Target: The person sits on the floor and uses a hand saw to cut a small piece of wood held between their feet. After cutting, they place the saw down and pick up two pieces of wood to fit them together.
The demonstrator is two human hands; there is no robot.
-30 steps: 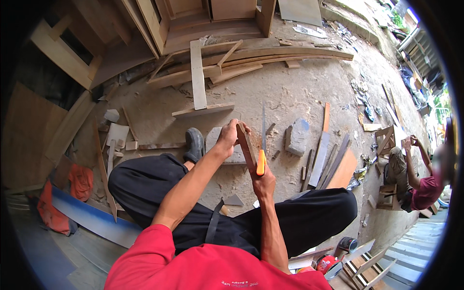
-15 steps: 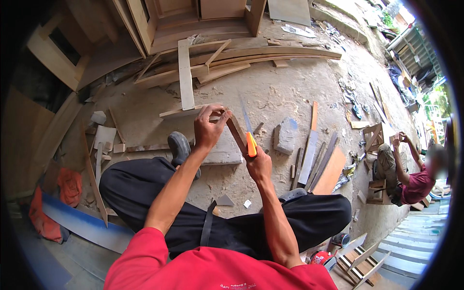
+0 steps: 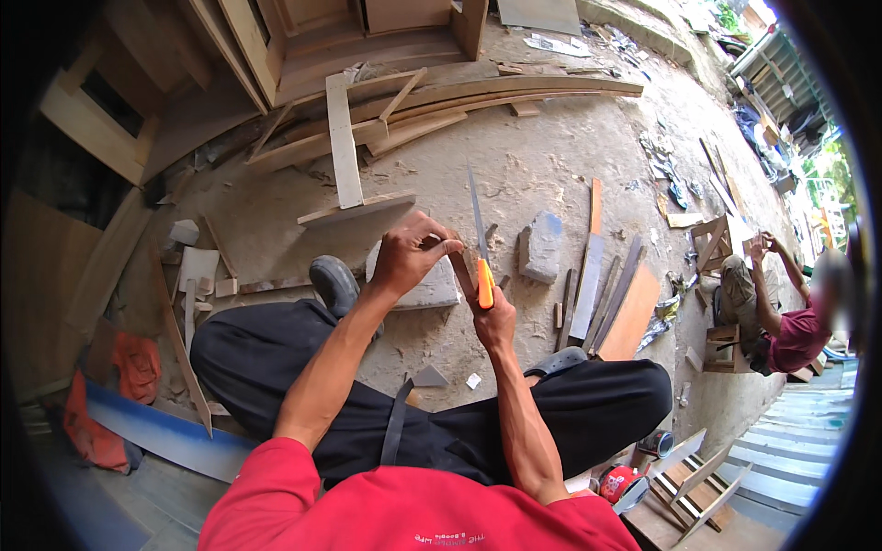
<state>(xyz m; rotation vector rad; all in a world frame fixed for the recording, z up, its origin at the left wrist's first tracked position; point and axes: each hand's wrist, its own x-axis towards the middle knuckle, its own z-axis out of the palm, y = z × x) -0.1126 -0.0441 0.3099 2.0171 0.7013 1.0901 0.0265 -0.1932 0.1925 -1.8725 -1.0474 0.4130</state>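
Observation:
My left hand (image 3: 410, 259) is closed, its thumb and fingers pinching the upper end of a narrow dark-brown wooden strip (image 3: 464, 273). The lower end of that strip runs into my right hand (image 3: 495, 321). Those right fingers are also wrapped around a narrow-bladed handsaw (image 3: 485, 281) with an orange handle. Its thin, tapering blade points up and away, beside the strip and apart from it. Under and beyond my left hand lies a pale, rough block (image 3: 423, 286). Another greyish block (image 3: 540, 248) with a bluish top stands right of the saw.
Long boards (image 3: 514, 89) and a joined wooden frame (image 3: 344, 147) lie ahead, before a wooden cabinet (image 3: 367, 50). Several wood strips (image 3: 588, 289) lie to the right. A co-worker (image 3: 795, 331) sits at far right. Near my right knee are a red can (image 3: 617, 482) and a slatted wooden piece (image 3: 694, 491).
My left hand has shifted slightly down and right along with the strip's upper end. The saw has swung more upright, and my right hand has moved down a little.

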